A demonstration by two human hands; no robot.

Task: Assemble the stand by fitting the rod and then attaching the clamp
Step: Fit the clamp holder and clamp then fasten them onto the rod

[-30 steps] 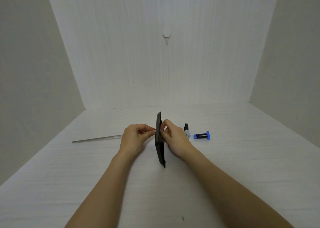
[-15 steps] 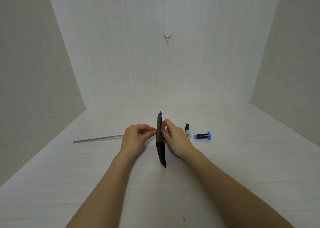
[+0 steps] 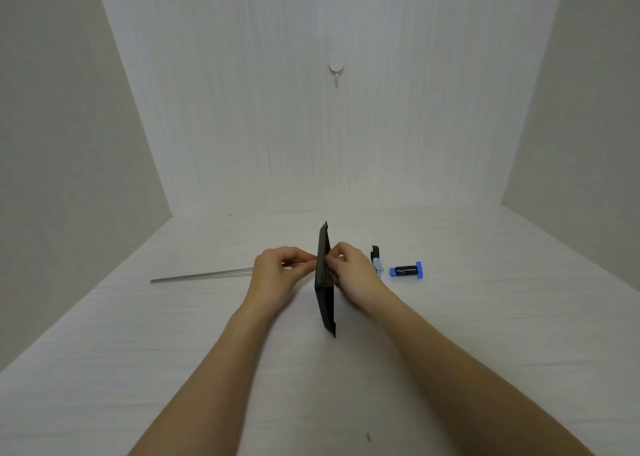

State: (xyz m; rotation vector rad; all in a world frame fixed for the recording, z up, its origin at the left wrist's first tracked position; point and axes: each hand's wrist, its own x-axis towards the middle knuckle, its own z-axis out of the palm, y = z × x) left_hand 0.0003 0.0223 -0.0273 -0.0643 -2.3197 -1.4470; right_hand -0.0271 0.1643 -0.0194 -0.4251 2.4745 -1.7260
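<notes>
In the middle of the frame my left hand (image 3: pixel 278 273) pinches the rod (image 3: pixel 202 276) against the upright black base (image 3: pixel 325 282), my right hand (image 3: pixel 349 271) steadies it, so next I think I twist it tight; the clamp (image 3: pixel 405 270) waits at right.

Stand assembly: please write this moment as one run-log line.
step: fitting rod into base plate | left hand: holds rod | right hand: holds plate on edge | clamp: on table, untouched
</notes>
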